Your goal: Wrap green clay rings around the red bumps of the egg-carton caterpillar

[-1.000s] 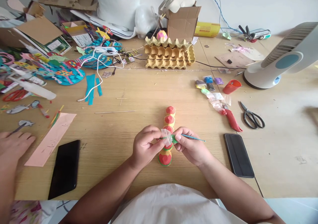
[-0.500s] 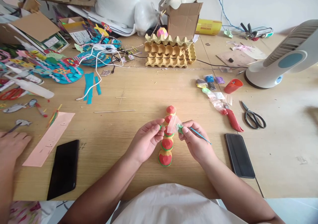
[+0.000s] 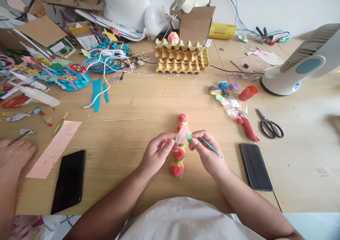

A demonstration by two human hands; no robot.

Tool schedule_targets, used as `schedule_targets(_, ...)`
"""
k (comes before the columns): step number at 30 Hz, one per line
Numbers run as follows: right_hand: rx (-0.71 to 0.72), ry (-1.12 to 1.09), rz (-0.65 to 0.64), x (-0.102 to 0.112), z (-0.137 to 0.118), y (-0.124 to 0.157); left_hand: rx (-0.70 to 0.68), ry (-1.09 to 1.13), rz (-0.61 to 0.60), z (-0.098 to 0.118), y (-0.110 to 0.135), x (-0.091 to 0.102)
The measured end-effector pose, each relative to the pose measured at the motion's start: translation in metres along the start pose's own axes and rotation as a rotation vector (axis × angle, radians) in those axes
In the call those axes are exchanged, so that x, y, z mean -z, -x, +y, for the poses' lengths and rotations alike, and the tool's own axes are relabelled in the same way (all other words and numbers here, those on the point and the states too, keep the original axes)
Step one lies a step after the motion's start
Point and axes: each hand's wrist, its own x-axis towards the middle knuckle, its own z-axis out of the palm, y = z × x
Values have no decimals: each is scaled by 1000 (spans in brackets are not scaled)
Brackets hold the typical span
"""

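A clear plastic bag (image 3: 182, 134) with green clay (image 3: 189, 137) in it is stretched between my two hands. My left hand (image 3: 158, 151) pinches the bag's left edge, and a trace of green shows at its fingertips. My right hand (image 3: 208, 149) is closed on the bag's right end by the green clay; a thin blue stick tool (image 3: 212, 148) also rests among its fingers. Below them on the table lies an egg-carton strip (image 3: 176, 163), its row of bumps covered in red with green and yellow edges. Both hands partly hide its middle bumps.
Black phones (image 3: 68, 181) lie at either side. Right are scissors (image 3: 269, 124), a red-handled cutter (image 3: 249, 128), a red cup (image 3: 249, 93), clay packets (image 3: 223, 87) and a fan (image 3: 297, 62). Egg cartons (image 3: 177, 68) stand behind. Another person's hand (image 3: 16, 155) rests at left by pink paper (image 3: 54, 149).
My left hand has moved right onto the plastic bag, which it was apart from before. The blue tool has tilted more steeply in my right hand.
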Motion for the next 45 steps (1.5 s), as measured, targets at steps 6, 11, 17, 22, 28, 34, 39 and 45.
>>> schedule_targets(6,35,61,-62,-5,-8,2,-52,-169,58,7,2,-3)
schedule_targets(11,134,171,-60,2,-12,0,-161,-234,46,12,0,-2)
schedule_targets(17,150,404,-235,9,-23,-2,-283,-370,-116,11,1,-2)
schedule_targets(22,95,313,-219,6,-21,-2,-274,-371,-184,9,2,0)
schedule_targets(28,107,343,-254,1,-19,2,-314,-435,-122,12,2,-2)
schedule_targets(34,159,375,-251,0,-16,4,-434,-453,-92,14,4,-5)
schedule_targets(39,222,388,-259,0,-17,6,-403,-453,-102,14,5,-7)
schedule_targets(45,141,608,-78,28,-31,-15,-116,-186,9,1,2,-3)
